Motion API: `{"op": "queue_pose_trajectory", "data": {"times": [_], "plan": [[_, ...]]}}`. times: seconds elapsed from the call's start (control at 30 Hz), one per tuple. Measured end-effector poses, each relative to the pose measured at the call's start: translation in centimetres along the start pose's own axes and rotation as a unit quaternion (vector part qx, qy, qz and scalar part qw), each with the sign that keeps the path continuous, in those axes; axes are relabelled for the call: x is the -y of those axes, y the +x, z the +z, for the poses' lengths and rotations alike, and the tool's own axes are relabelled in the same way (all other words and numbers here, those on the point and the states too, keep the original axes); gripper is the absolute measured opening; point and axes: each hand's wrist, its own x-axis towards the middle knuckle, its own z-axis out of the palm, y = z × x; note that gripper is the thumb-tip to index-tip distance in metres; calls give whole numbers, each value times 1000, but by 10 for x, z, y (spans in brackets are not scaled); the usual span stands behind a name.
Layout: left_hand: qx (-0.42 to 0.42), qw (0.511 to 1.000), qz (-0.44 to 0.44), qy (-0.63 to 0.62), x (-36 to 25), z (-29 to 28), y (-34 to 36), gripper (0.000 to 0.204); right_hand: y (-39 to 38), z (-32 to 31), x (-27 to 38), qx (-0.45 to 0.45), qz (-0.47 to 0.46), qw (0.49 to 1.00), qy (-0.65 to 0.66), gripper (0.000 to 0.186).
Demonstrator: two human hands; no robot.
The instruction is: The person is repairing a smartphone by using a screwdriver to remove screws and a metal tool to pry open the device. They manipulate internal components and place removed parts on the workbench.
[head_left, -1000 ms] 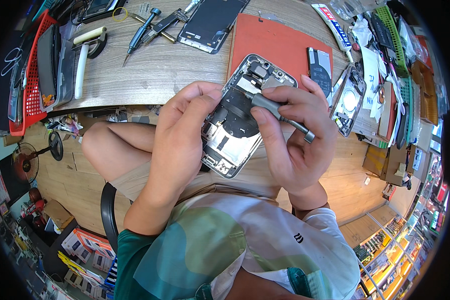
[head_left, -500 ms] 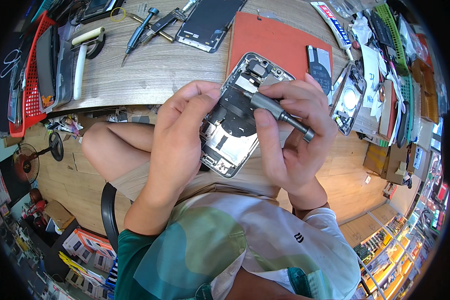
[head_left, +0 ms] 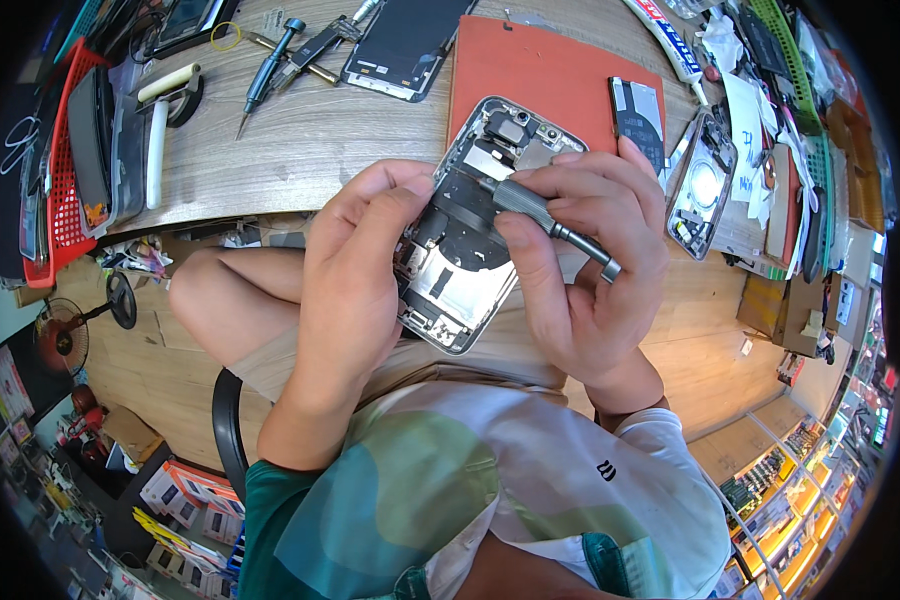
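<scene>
My left hand [head_left: 355, 250] is closed on the left edge of an opened phone body [head_left: 467, 275], which tilts above my lap with its inner side up. Silver metal, a black round patch and a camera module near the top show inside it. In my right hand [head_left: 600, 250] is a dark grey precision screwdriver [head_left: 540, 215], gripped between thumb and fingers. Its thin tip points left into the phone, close to my left fingertips; whether it touches a screw is too small to tell.
On the wooden table [head_left: 260, 170] lie a red mat [head_left: 540, 75], a phone screen [head_left: 407, 45], a black battery [head_left: 637, 115] and another opened phone housing [head_left: 703, 185]. Several tools [head_left: 270, 80] lie left of the screen. A red basket [head_left: 67, 200] stands at the left, a glue tube [head_left: 670, 45] at the right.
Phone, screwdriver and both hands appear slightly shifted left, along with a small shift of the whole view. My grips look the same, and the screwdriver tip remains over the phone's left side.
</scene>
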Motion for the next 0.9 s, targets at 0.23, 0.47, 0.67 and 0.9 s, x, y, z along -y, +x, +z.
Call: {"op": "queue_pose_trajectory", "data": {"times": [0.23,0.47,0.67,0.9], "plan": [[-8,1000,1,-3,0,1,0,21,-1,4,-6,-16,4,999,37,40],[11,1000,-1,-19,1,-3,1,22,0,2,-3,-22,13,999,37,38],[-3,1000,3,-2,0,0,0,22,-4,4,-3,-32,13,999,32,42],[-1,1000,3,-6,1,-1,0,22,-4,3,-4,-13,4,1000,5,42]]}}
